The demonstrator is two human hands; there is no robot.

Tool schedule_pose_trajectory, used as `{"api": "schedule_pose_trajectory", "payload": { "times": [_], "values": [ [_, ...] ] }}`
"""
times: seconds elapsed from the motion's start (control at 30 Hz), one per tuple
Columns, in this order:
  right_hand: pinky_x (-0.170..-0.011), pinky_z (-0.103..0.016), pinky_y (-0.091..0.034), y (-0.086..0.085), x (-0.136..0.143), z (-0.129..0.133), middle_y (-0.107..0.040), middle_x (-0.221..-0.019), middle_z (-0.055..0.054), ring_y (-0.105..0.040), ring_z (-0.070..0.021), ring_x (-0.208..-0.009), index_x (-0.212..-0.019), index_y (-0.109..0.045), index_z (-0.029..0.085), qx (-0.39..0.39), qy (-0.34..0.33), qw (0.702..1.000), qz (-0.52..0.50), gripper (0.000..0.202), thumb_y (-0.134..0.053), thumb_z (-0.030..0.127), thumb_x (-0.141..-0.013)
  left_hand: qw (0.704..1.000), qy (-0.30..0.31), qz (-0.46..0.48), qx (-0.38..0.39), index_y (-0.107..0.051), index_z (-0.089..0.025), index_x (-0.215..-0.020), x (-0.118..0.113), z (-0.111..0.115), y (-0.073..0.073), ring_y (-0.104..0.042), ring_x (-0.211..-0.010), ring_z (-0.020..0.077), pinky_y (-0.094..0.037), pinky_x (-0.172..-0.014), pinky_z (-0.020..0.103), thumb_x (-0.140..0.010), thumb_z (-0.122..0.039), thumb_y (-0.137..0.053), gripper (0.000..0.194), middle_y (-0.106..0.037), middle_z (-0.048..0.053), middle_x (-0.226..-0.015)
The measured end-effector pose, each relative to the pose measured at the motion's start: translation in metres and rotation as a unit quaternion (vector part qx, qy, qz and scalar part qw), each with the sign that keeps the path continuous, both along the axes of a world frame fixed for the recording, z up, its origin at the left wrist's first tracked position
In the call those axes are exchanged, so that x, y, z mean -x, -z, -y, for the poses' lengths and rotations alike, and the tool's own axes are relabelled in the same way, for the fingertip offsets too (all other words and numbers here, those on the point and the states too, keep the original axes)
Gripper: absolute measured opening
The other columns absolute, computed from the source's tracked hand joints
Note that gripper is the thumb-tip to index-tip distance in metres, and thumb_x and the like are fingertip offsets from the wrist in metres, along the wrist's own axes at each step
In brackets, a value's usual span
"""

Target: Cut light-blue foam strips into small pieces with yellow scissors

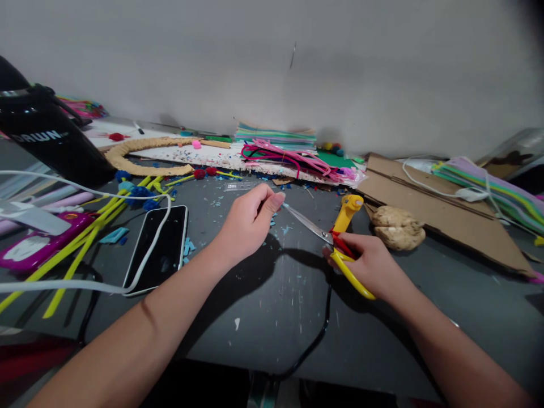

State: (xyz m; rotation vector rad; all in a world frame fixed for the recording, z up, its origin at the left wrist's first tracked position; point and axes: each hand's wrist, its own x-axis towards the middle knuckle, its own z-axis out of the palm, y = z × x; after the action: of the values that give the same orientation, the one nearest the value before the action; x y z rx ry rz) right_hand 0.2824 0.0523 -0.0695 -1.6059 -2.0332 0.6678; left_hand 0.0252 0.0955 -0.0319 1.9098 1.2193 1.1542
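My left hand (250, 221) is raised over the middle of the table, thumb and fingertips pinched together. What it pinches is mostly hidden; a speck of light blue shows by the thumb, at the scissors' tips. My right hand (374, 263) grips scissors (306, 222) by their red and yellow handles. Their blades look nearly closed and point left toward my left thumb. Just behind my right hand is a yellow glue gun (349, 211), with a black cord (317, 340) running to the table's front edge. Small light blue scraps (287, 230) lie beneath my left hand.
A phone (159, 243) with a white cable across it lies left, beside yellow strips (91, 232). A black bottle (55, 130) stands behind them. At the back are a wrapped ring (127, 164) and pink pipe cleaners (297, 158). Cardboard (437, 209) and a beige lump (397, 228) lie right.
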Motion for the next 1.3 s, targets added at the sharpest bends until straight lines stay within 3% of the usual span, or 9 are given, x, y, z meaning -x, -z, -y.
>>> {"api": "schedule_pose_trajectory", "payload": {
  "times": [0.37,0.93,1.3],
  "values": [
    [-0.052,-0.024,-0.033,-0.008,0.003,0.0,-0.046,-0.061,0.002,-0.041,-0.0124,-0.058,-0.067,-0.055,0.018,0.029,0.029,0.998,-0.04,0.024,-0.066,0.037,-0.076,1.0,-0.012,0.026,0.0,-0.048,-0.018,-0.074,0.0,0.0,0.0,-0.039,-0.058,0.0105,-0.032,-0.056,0.026,-0.097,-0.05,-0.046,0.039,-0.045,-0.003,-0.063],
    [-0.053,-0.025,-0.036,0.002,-0.001,0.0,-0.056,-0.064,-0.001,-0.049,-0.0145,-0.059,-0.072,-0.063,0.016,0.025,0.001,0.999,-0.031,0.021,-0.062,0.035,-0.08,1.0,-0.013,-0.001,-0.024,-0.052,-0.018,-0.076,-0.001,0.001,0.0,-0.043,-0.06,0.0112,-0.034,-0.056,0.026,-0.098,-0.048,-0.044,0.037,-0.048,-0.002,-0.065],
    [-0.053,-0.024,-0.035,-0.003,0.003,0.0,-0.046,-0.063,0.002,-0.042,-0.0125,-0.06,-0.068,-0.055,0.018,0.027,0.024,0.998,-0.042,0.025,-0.065,0.039,-0.077,1.0,-0.029,0.013,-0.003,-0.048,-0.018,-0.064,-0.002,0.001,-0.001,-0.039,-0.055,0.0109,-0.031,-0.053,0.027,-0.098,-0.046,-0.043,0.045,-0.041,-0.003,-0.056]
  ]
}}
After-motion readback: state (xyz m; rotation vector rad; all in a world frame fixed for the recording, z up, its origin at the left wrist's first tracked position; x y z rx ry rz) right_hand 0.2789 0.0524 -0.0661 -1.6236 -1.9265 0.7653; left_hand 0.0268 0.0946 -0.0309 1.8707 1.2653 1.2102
